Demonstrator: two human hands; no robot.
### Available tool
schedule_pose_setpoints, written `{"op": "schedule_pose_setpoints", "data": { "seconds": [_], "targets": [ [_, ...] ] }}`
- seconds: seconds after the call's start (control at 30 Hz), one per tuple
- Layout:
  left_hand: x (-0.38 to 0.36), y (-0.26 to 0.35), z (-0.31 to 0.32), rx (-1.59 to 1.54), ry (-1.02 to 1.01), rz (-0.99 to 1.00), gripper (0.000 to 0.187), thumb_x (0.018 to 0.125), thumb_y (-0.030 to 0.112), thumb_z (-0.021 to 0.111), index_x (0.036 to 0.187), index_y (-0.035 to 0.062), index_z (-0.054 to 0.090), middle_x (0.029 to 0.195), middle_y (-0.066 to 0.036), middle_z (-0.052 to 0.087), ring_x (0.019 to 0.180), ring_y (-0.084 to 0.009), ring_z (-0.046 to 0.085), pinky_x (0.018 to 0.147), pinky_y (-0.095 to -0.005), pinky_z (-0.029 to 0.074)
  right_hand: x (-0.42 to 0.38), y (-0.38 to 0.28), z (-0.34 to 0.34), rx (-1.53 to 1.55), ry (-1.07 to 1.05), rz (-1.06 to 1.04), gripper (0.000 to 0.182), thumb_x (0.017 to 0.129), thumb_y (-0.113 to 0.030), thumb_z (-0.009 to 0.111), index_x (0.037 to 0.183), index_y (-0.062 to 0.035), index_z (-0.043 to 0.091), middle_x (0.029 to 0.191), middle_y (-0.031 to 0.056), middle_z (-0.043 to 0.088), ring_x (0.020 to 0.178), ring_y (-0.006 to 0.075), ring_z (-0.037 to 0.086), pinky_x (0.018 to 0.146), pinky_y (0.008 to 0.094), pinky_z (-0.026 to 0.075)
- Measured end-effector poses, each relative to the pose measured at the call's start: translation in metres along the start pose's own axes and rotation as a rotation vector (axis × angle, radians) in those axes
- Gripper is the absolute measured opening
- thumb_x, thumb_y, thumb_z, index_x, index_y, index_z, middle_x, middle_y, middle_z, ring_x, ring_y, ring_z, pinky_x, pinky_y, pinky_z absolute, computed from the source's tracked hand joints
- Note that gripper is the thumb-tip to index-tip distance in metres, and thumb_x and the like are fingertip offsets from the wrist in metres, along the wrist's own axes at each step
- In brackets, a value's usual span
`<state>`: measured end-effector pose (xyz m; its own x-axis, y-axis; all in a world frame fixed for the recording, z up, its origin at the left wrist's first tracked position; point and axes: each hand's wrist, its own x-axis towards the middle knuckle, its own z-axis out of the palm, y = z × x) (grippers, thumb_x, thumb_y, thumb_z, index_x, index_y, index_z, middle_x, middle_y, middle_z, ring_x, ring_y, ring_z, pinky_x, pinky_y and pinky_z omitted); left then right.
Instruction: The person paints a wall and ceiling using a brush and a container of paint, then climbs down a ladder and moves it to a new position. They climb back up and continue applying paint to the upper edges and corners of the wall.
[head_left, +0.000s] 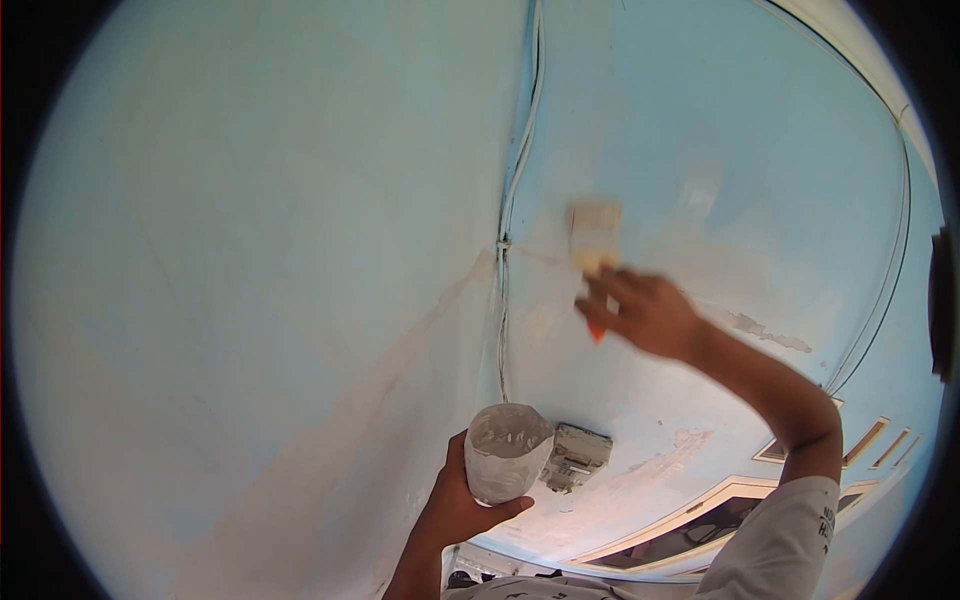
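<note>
My left hand is wrapped round a cut-off plastic cup smeared with whitish paint, held up near the bottom middle. Some pale liquid shows inside its uneven rim. Up and to the right, my right hand grips a wide paintbrush by its handle, whose orange-red end sticks out below the fingers. The bristles point upward against or close to the light blue wall; contact cannot be made out, as the brush is blurred.
White cables run down the wall corner, tied at one spot. A dirty grey box is behind the cup. Peeling patches mark the right wall. Window frames lie lower right, and a dark cable hangs at the far right.
</note>
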<state>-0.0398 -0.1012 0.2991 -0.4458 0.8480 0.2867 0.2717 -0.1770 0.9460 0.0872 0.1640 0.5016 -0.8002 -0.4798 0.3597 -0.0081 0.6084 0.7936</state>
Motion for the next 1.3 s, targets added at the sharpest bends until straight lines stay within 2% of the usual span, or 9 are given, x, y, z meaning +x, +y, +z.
{"op": "schedule_pose_setpoints", "data": {
  "seconds": [0.2, 0.33, 0.47, 0.6, 0.73, 0.87, 1.07, 1.17, 1.3],
  "targets": [
    [0.002, -0.002, -0.003, 0.023, -0.028, 0.010, 0.114, 0.067, 0.033, 0.096, 0.149, 0.0003, 0.024, 0.142, -0.023, 0.051, 0.132, -0.0348, 0.054, 0.108, -0.0453, 0.047, -0.010, -0.016, -0.013, 0.622, -0.084, 0.380, 0.029, 0.088, -0.002, 0.065, 0.116, -0.0124, 0.065, 0.106, 0.0074, 0.069, 0.096, 0.0264, 0.071, 0.077, 0.0355, 0.061],
    [0.009, -0.004, -0.005, -0.037, -0.055, 0.025, 0.113, 0.067, 0.033, 0.096, 0.149, 0.0007, 0.025, 0.141, -0.023, 0.052, 0.133, -0.0349, 0.054, 0.108, -0.0457, 0.048, 0.037, 0.075, -0.053, 0.310, 0.341, 0.400, 0.032, 0.087, 0.000, 0.069, 0.116, -0.0127, 0.065, 0.105, 0.0067, 0.070, 0.094, 0.0287, 0.070, 0.076, 0.0357, 0.059],
    [0.012, -0.014, 0.003, -0.013, -0.075, 0.052, 0.113, 0.067, 0.033, 0.096, 0.149, 0.0008, 0.024, 0.142, -0.023, 0.051, 0.133, -0.0350, 0.054, 0.108, -0.0460, 0.048, 0.042, 0.078, -0.068, -0.111, 0.350, 0.244, 0.032, 0.085, -0.004, 0.071, 0.115, -0.0131, 0.066, 0.107, 0.0052, 0.069, 0.094, 0.0245, 0.071, 0.073, 0.0326, 0.060],
    [0.002, -0.017, 0.012, -0.010, -0.084, 0.036, 0.114, 0.067, 0.033, 0.096, 0.149, 0.0010, 0.024, 0.142, -0.023, 0.050, 0.133, -0.0349, 0.053, 0.108, -0.0462, 0.048, -0.015, 0.009, -0.017, -0.111, 0.104, 0.063, 0.032, 0.082, -0.008, 0.070, 0.112, -0.0156, 0.065, 0.112, 0.0046, 0.067, 0.098, 0.0215, 0.070, 0.070, 0.0318, 0.061],
    [-0.002, -0.018, 0.007, -0.007, -0.074, 0.030, 0.114, 0.067, 0.032, 0.096, 0.149, 0.0013, 0.024, 0.142, -0.023, 0.050, 0.134, -0.0346, 0.053, 0.108, -0.0460, 0.048, -0.050, -0.061, 0.000, 0.315, -0.142, 0.162, 0.032, 0.083, -0.007, 0.069, 0.113, -0.0161, 0.063, 0.112, 0.0048, 0.067, 0.100, 0.0221, 0.070, 0.068, 0.0324, 0.061],
    [0.004, -0.011, 0.004, -0.017, -0.073, 0.038, 0.114, 0.067, 0.031, 0.096, 0.149, 0.0015, 0.023, 0.141, -0.022, 0.050, 0.133, -0.0345, 0.053, 0.108, -0.0459, 0.048, -0.037, -0.036, -0.017, 0.543, -0.227, 0.366, 0.032, 0.088, -0.005, 0.068, 0.118, -0.0150, 0.065, 0.115, 0.0051, 0.069, 0.099, 0.0235, 0.070, 0.076, 0.0385, 0.060],
    [0.013, 0.005, 0.011, 0.011, -0.075, 0.049, 0.113, 0.066, 0.032, 0.097, 0.149, 0.0016, 0.025, 0.141, -0.022, 0.051, 0.133, -0.0337, 0.054, 0.107, -0.0457, 0.048, 0.061, 0.122, -0.062, 0.109, 0.290, 0.303, 0.028, 0.095, -0.002, 0.065, 0.122, -0.0086, 0.063, 0.111, 0.0086, 0.071, 0.098, 0.0290, 0.070, 0.087, 0.0353, 0.057],
    [0.007, 0.000, 0.016, -0.021, -0.081, 0.054, 0.113, 0.066, 0.032, 0.097, 0.149, 0.0013, 0.026, 0.141, -0.022, 0.051, 0.133, -0.0332, 0.054, 0.108, -0.0453, 0.047, 0.080, 0.153, -0.077, -0.364, 0.279, 0.319, 0.031, 0.094, -0.003, 0.064, 0.124, -0.0112, 0.064, 0.113, 0.0060, 0.070, 0.098, 0.0259, 0.070, 0.082, 0.0336, 0.058],
    [0.001, -0.005, 0.011, 0.007, -0.070, 0.042, 0.114, 0.065, 0.033, 0.097, 0.148, 0.0005, 0.026, 0.141, -0.022, 0.052, 0.132, -0.0330, 0.054, 0.108, -0.0451, 0.047, 0.058, 0.100, -0.042, -0.238, 0.046, 0.167, 0.034, 0.089, -0.005, 0.064, 0.122, -0.0147, 0.066, 0.118, 0.0021, 0.069, 0.100, 0.0228, 0.069, 0.077, 0.0338, 0.059]
  ]
}}
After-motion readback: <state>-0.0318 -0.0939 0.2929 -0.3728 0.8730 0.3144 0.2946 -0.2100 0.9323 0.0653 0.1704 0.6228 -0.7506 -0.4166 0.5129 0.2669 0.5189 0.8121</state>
